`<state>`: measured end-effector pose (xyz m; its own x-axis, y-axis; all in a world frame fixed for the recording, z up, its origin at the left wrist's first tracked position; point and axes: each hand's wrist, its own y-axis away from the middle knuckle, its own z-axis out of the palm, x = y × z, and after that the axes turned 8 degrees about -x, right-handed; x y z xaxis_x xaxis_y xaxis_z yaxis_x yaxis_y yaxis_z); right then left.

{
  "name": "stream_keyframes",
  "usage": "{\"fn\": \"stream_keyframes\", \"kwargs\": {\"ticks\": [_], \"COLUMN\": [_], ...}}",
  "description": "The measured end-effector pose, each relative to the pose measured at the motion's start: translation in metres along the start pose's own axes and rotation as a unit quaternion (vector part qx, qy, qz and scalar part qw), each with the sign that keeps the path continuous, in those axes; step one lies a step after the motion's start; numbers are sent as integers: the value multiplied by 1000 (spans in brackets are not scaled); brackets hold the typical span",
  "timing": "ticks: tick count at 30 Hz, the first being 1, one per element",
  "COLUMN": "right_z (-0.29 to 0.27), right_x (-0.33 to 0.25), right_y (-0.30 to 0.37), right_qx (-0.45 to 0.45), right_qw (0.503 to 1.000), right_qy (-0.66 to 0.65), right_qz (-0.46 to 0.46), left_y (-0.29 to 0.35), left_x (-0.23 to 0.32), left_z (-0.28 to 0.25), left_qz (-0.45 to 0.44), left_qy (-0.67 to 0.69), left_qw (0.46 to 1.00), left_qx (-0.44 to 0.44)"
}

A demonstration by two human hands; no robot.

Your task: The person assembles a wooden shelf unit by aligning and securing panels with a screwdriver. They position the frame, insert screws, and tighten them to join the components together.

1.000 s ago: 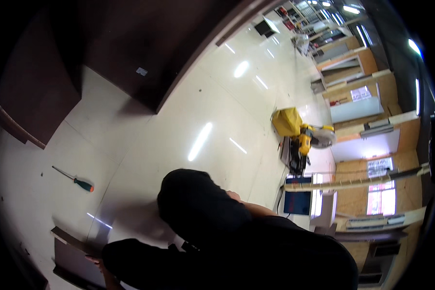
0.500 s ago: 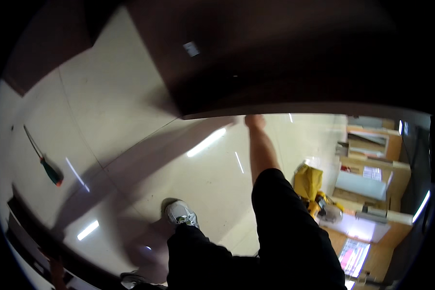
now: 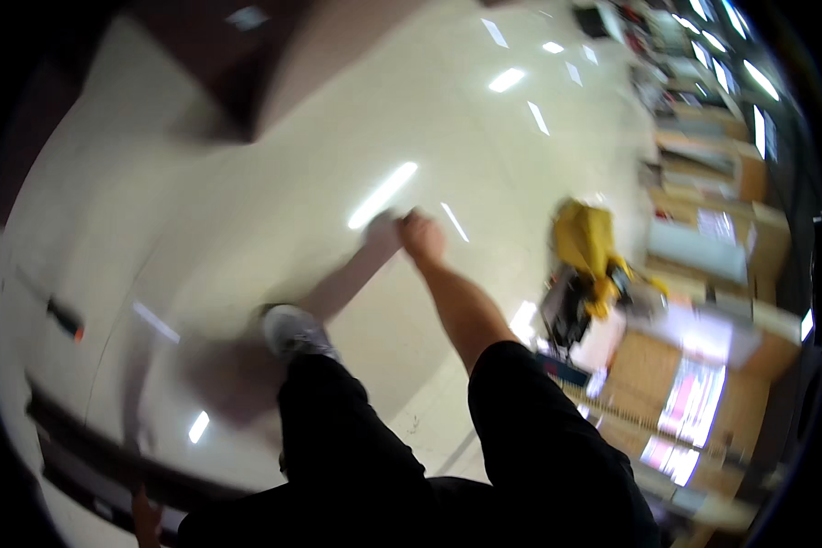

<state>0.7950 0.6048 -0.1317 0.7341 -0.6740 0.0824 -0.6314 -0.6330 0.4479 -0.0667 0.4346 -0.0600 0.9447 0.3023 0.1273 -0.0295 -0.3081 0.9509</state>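
My right hand [image 3: 420, 236] is out over the pale floor, somewhat blurred, its fingers curled in; nothing shows in it. It is apart from the large dark brown panel [image 3: 192, 41], whose lower corner hangs to the upper left. At the lower left my left hand [image 3: 146, 519] shows only in part, beside a long dark brown board [image 3: 123, 457]. Its fingers are too dim to make out, so whether it grips the board is unclear.
A screwdriver with a dark green handle [image 3: 64, 320] lies on the floor at the left. To the right stands a yellow bag [image 3: 583, 239] with yellow and black tools by it. Wooden shelving [image 3: 749, 247] lines the far right. My shoe [image 3: 297, 331] is on the floor.
My right hand has come away from the panel's edge and moved left. The panel has shifted up and left in view, uncovering more floor and workshop at the right. The view has turned.
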Motion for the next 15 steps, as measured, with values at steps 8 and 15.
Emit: {"fn": "stream_keyframes", "kwargs": {"ticks": [8, 15], "right_z": [0, -1], "right_x": [228, 318], "right_y": [348, 479], "right_qx": [-169, -89], "right_qw": [899, 887], "right_qy": [-334, -362], "right_qz": [229, 271], "left_y": [-6, -34], "left_x": [-31, 67], "left_z": [-9, 11], "left_qz": [-52, -91], "left_qy": [223, 117], "left_qw": [972, 989], "left_qx": [48, 25]}}
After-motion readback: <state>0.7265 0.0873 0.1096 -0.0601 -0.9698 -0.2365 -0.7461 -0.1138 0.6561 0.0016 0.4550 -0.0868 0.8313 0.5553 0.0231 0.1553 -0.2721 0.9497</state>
